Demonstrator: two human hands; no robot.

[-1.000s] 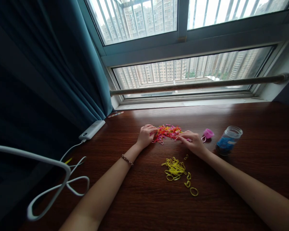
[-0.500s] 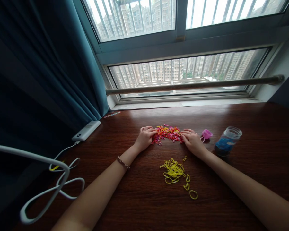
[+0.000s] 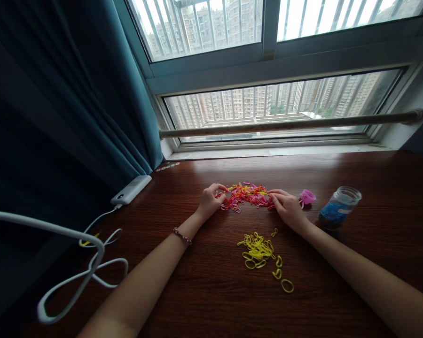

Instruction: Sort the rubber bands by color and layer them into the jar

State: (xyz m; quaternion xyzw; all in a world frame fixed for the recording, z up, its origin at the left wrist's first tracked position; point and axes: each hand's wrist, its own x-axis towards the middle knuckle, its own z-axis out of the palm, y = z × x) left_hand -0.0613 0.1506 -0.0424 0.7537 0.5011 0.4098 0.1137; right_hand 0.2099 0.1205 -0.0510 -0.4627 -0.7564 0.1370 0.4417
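Note:
A pile of small pink, red, orange and yellow rubber bands lies on the brown table between my hands. My left hand rests at the pile's left edge, thumb and forefinger curved apart, a few bands showing in the gap. At the right edge, my right hand has its fingertips drawn together among the bands. A bit of yellow shows by these tips, but what they pinch is too small to make out. Nearer to me sits a separate group of yellow rubber bands, several lying loose to its right.
Beyond my right hand are a pink cup-like item and a clear jar with a blue label. At the left, a white power strip trails a looped white cable. A blue curtain hangs beside the window.
My left thumb and forefinger have parted at the pile's edge. The right hand's fingers have drawn in toward a pinch. The whole view has shifted slightly.

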